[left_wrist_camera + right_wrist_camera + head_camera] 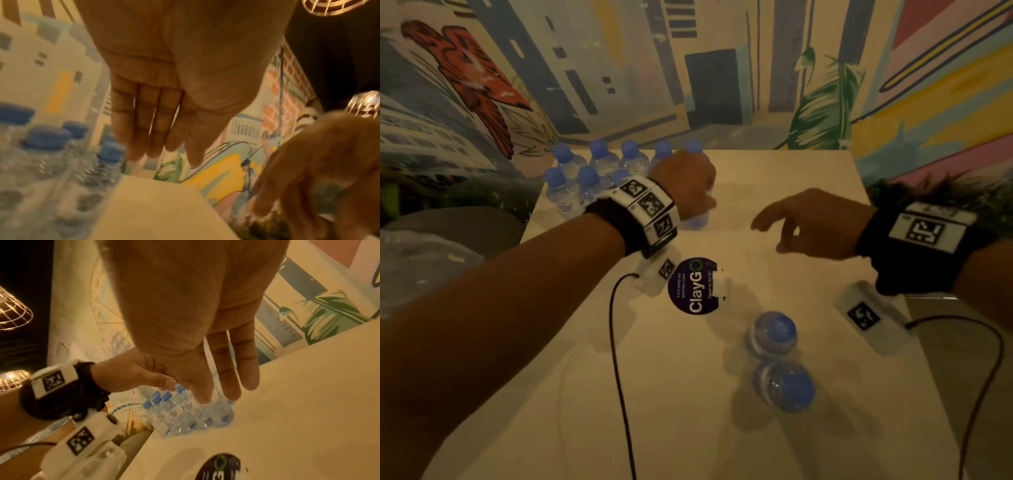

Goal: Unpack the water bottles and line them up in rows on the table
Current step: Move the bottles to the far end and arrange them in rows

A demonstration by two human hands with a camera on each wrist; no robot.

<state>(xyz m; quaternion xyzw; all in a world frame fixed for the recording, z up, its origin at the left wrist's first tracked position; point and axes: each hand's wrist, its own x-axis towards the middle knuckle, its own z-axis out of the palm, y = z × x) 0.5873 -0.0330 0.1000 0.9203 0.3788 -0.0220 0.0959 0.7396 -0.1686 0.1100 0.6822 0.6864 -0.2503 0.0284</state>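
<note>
Several clear water bottles with blue caps (589, 173) stand in rows at the table's far left corner, also seen as blurred bottles (47, 146) and small bottles (185, 415). My left hand (688, 188) hovers over the right end of that group, in front of one bottle (697, 219). Its fingers (152, 126) are straight and hold nothing. My right hand (794, 222) floats open above the table's middle, its fingers (230, 373) extended and empty. Two more bottles (774, 334) (786, 387) stand near me.
A round purple ClayGo sticker (695, 286) lies on the pale table (808, 171). Crumpled clear plastic wrap (414, 263) sits off the left edge beside a grey seat (465, 226). Painted mural walls close in behind and right. Wrist cables (619, 377) trail across the table.
</note>
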